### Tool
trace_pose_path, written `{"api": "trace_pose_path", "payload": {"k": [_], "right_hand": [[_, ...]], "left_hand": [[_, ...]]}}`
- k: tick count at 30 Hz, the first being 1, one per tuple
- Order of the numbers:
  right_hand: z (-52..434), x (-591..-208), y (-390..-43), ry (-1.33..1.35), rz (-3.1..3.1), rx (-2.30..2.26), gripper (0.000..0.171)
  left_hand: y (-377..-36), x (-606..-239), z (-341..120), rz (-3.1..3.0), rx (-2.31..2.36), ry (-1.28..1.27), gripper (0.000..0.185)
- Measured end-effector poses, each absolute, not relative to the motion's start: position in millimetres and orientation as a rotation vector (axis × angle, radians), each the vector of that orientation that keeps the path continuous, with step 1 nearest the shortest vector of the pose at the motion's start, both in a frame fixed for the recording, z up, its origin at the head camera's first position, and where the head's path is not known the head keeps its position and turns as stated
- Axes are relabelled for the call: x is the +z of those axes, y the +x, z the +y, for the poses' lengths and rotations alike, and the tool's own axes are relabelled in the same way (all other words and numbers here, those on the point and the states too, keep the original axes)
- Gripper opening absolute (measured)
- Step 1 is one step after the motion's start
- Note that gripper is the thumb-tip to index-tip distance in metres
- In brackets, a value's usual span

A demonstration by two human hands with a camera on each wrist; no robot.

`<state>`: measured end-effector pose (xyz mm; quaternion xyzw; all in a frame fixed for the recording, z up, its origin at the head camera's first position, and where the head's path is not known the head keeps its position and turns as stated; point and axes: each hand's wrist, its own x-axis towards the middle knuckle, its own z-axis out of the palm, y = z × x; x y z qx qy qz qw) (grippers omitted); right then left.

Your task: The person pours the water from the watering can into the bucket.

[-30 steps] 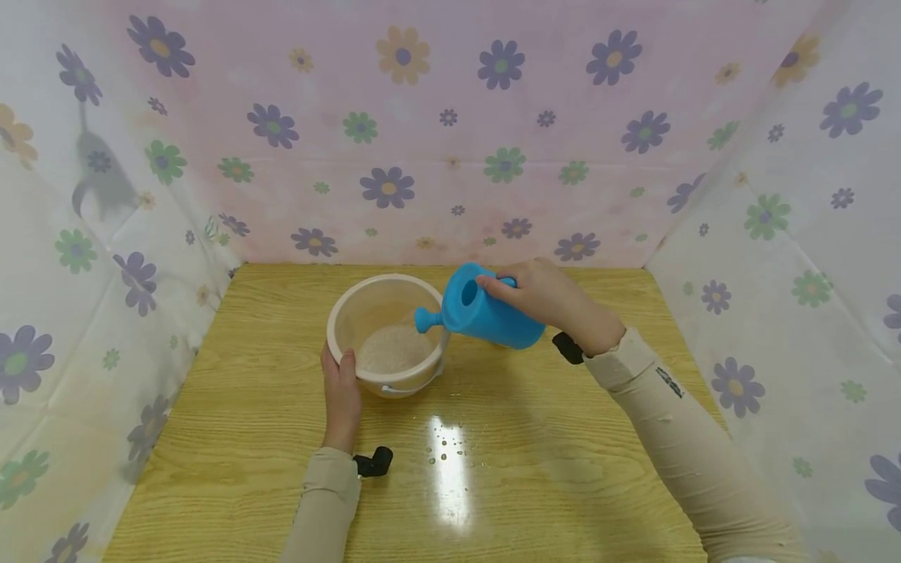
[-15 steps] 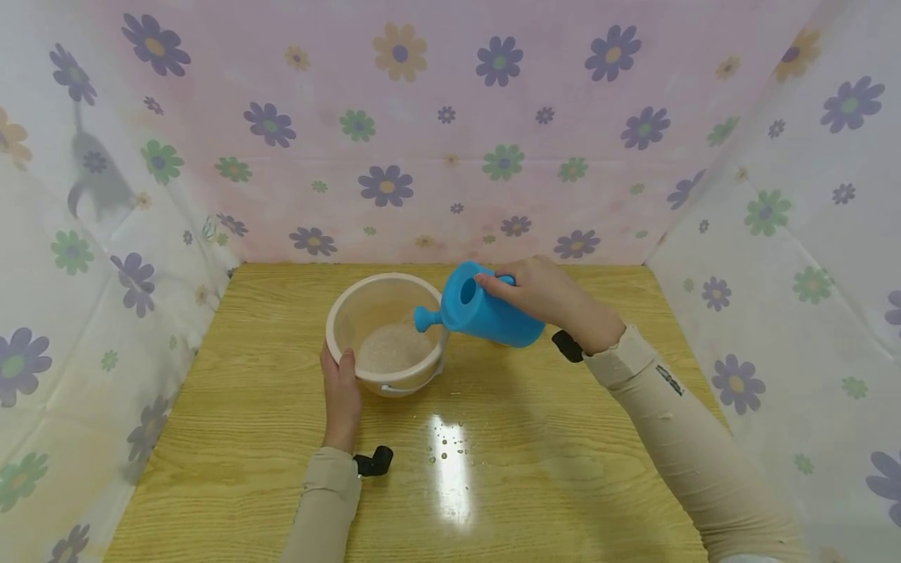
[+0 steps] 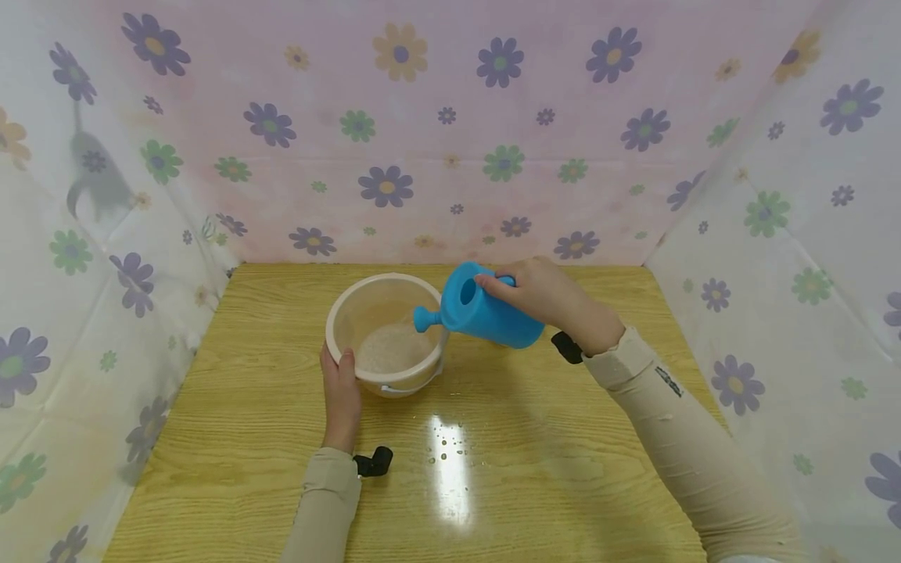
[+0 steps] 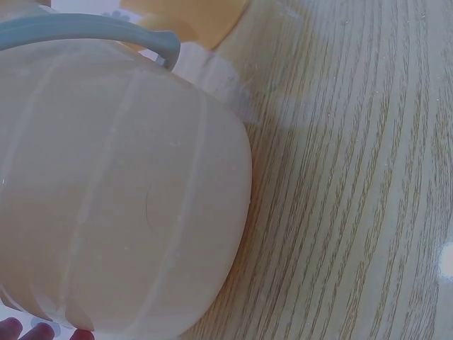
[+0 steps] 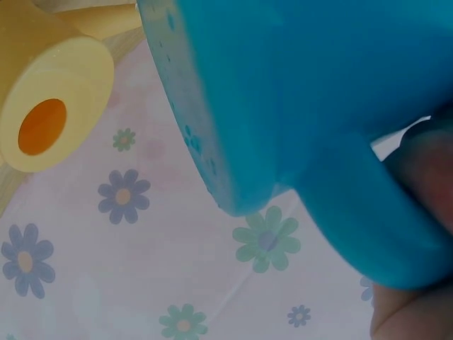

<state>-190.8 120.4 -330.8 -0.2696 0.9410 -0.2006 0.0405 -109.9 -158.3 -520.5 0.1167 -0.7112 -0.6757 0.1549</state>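
Observation:
A cream plastic bucket (image 3: 333, 322) stands on the table, with rippled water (image 3: 394, 349) in its bottom. My left hand (image 3: 341, 403) holds its near left side, thumb at the rim and fingers along the outer wall. In the left wrist view the bucket's wall (image 4: 120, 191) fills the left half, and a few fingertips show at the bottom corner. My right hand (image 3: 545, 293) grips the handle of a blue watering can (image 3: 493, 317), tilted so that its spout head hangs over the bucket's opening. The right wrist view shows the can's looped handle (image 5: 375, 219) close up.
A yellow watering can (image 5: 78, 92) stands behind the blue one, mostly hidden in the head view. Water drops (image 3: 444, 443) lie on the wooden table (image 3: 239, 469) in front of the bucket. Flower-printed sheets (image 3: 450, 188) enclose the back and both sides.

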Motion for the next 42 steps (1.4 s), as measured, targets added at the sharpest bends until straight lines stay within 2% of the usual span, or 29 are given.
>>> {"api": "trace_pose_path", "payload": {"k": [42], "right_hand": [[113.0, -328.3, -188.6, -0.811, 2.865, -0.555, 0.055]], "left_hand": [[-112.8, -518.8, -161.0, -2.032, -1.931, 0.368, 0.052]]}}
